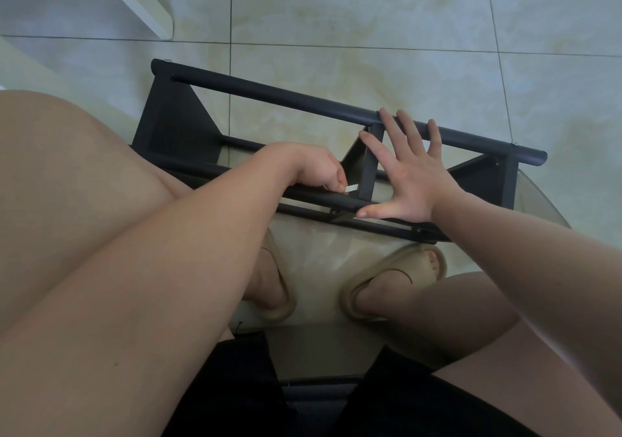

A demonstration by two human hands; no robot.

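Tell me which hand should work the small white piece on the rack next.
Left. The left hand pinches the white piece at the near bar, while the right hand lies open across the black rack, probably steadying it.

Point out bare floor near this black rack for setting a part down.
Widest: tiled floor beyond the rack's far bar, right of the white furniture leg. Narrower: between near bar and sandals. Crowded at the middle upright, where the left hand pinches a small white piece and the right hand lies spread.
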